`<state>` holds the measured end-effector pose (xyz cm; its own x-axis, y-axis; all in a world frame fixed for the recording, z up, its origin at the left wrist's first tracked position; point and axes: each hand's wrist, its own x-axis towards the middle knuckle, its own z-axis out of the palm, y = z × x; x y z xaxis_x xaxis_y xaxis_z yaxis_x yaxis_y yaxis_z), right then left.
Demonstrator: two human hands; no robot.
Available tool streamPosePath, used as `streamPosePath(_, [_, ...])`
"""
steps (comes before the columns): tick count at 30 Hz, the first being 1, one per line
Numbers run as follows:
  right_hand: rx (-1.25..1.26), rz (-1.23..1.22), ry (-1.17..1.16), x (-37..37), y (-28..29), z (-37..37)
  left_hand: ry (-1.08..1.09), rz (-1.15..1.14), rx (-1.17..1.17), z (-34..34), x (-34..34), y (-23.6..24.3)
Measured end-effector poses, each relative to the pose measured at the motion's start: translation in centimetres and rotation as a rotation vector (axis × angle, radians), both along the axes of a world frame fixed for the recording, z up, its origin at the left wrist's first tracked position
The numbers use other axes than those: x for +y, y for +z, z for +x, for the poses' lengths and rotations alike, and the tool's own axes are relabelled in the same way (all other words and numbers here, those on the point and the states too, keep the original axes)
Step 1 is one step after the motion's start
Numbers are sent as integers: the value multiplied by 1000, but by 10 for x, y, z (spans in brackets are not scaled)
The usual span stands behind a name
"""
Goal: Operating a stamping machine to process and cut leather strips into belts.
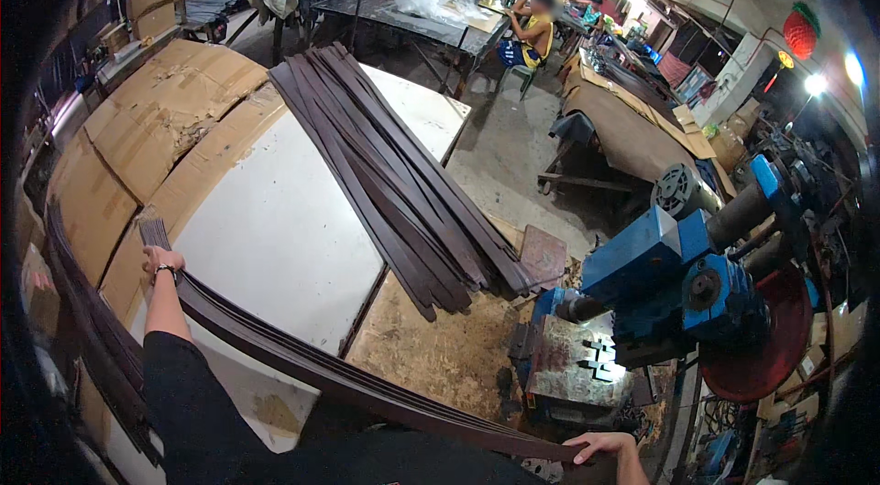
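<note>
One bundle of dark-brown strips (367, 382), stretched across the person's front: left hand (163, 262) closed around one end, right hand (600, 446) gripping the other. Strip pile (394, 182) across white panel (275, 233); blue machine (631, 256) at right.

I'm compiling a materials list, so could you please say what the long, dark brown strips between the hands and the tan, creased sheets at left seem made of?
Long, dark brown strips: probably leather, perhaps synthetic, with a smooth, dull finish; they bend softly between the left hand and right hand.
Tan, creased sheets: apparently matte cardboard, given torn, scuffed patches.
</note>
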<state>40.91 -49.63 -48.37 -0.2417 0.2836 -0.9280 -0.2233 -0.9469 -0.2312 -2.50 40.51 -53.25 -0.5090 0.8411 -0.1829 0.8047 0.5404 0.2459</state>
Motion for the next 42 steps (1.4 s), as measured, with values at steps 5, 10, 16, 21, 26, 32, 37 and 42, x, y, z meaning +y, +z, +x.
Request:
streamPosePath(5, [-55, -291, -53, 17, -56, 1, -48, -16, -68, 12, 15, -71])
streamPosePath(10, [84, -311, -61, -8, -80, 9, -88, -2, 15, 45, -8, -62])
streamPosePath(16, [72, -225, 73, -81, -94, -5, -136, 16, 56, 82, -9, -58])
streamPosePath(21, [-109, -315, 55, 112, 29, -31, -186, 76, 24, 78, -17, -55])
streamPosePath(26, [-469, 346, 192, 110, 45, -54, -222, 107, -88, 12, 54, -84])
streamPosePath(32, [-956, 1176, -26, 112, 70, -107, -250, 262, -624, 14, -5, -78])
streamPosePath(37, [-868, 1024, 51, 62, 56, -92, -132, 437, -1019, 33, -63, -100])
streamPosePath(42, [-746, 764, 43, 31, 17, -60, 47, 585, -1039, 85, -97, -88])
